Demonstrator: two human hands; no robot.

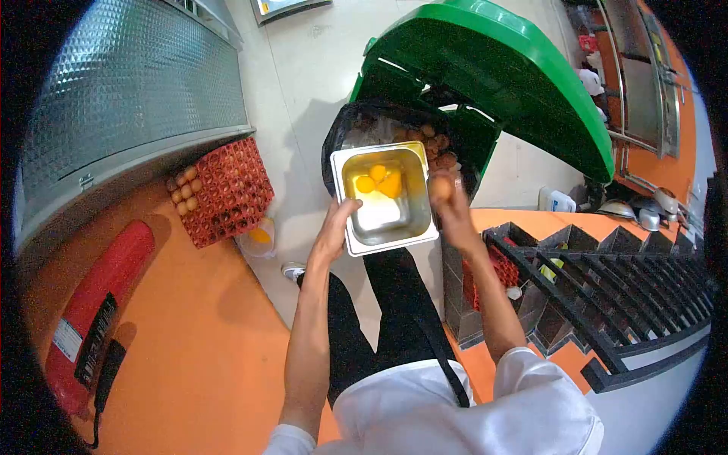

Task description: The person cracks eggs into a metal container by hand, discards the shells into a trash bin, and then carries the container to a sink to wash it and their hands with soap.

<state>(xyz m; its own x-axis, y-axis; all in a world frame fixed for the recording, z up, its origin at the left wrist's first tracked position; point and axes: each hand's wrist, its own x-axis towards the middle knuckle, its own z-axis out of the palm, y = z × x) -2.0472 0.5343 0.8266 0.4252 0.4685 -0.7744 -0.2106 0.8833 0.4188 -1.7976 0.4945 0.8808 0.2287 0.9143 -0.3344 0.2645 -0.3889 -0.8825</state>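
My left hand (332, 230) grips the left rim of a square steel pan (415, 220), thumb over the edge. Several egg yolks (378, 182) in clear white lie at the bottom of the pan. Beside the pan's right rim, my right hand (453, 216) is closed around a brown egg (440, 187); motion blurs it a little. Beneath the pan is a green bin (485, 144) lined with a black bag (334, 136). Eggshells (447, 161) lie inside the bag. The bin's green lid (523, 68) is swung up.
At left, a red egg tray (231, 189) holds several brown eggs (184, 191) at one end. A plastic tub (260, 237) with something yellow inside stands near it. A red fire extinguisher (98, 311) is at lower left, and black stair railings (637, 296) are at right.
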